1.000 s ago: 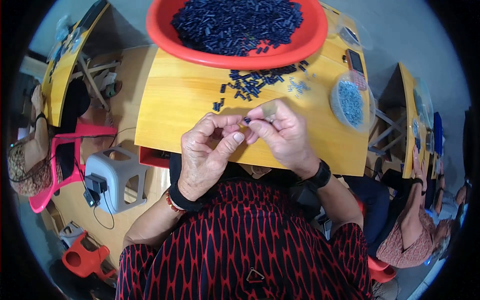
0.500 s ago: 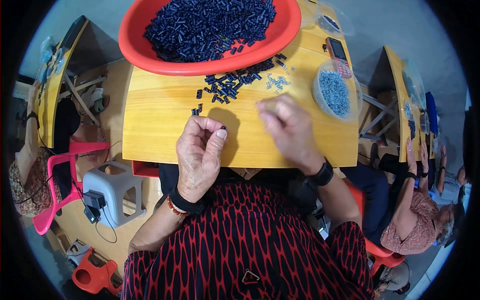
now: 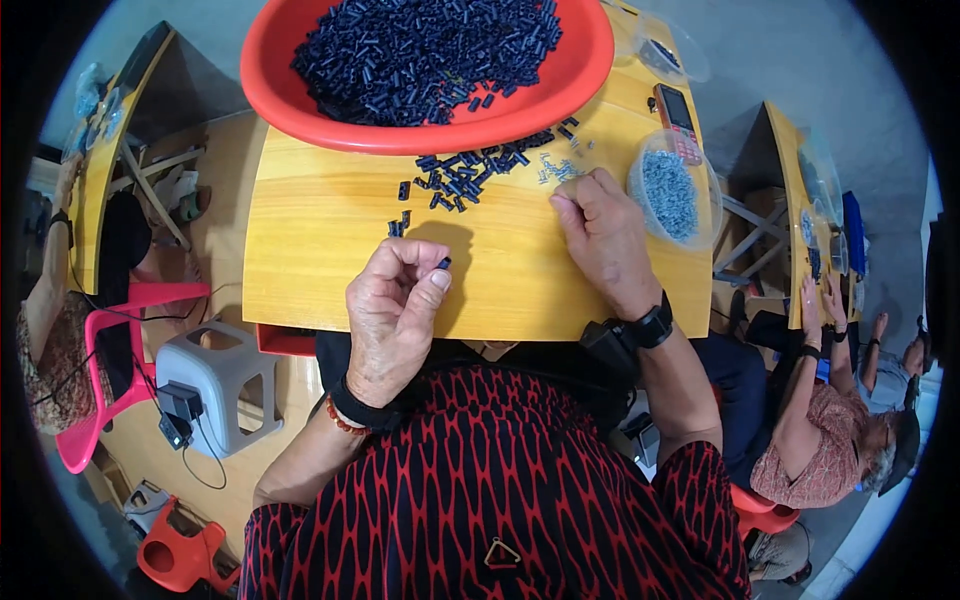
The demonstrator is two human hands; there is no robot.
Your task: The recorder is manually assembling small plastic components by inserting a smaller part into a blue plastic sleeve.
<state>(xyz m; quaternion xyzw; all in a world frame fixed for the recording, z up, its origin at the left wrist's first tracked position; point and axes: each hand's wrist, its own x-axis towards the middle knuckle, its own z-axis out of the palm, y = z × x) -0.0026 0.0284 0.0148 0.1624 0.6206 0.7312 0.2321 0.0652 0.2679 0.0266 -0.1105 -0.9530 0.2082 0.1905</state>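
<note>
Thumb and forefinger of the left hand (image 3: 385, 305) pinch a small dark piece (image 3: 443, 264), clamped at the tips, above the table (image 3: 320, 240) on the person's side of the red basin (image 3: 425, 138). The right hand (image 3: 610, 245) is apart from it, its fingers curled in beside the thumb; the tips are turned away, so whether they meet or close on anything cannot be told.

One second ago the two hands met over the dark piece; half a second ago the right one was a blur, parted from it. Now it shows sharper and nearer the scattered clear bits (image 3: 557, 170), which lie just off the basin's near rim, toward its right. The left pinch has hardly shifted. For the work, this suggests the two-handed step gives way to a one-handed reach, with the left keeping the piece ready; that is a judgement.

Farther out, loose dark pieces (image 3: 462, 182) lie along the basin's near rim, and a few others sit apart, nearer the person than the rim. The basin itself holds a broad heap of the same kind. To the basin's right stand a clear tub of pale bits (image 3: 670, 195) and, beyond that, a red phone (image 3: 675, 110).
</note>
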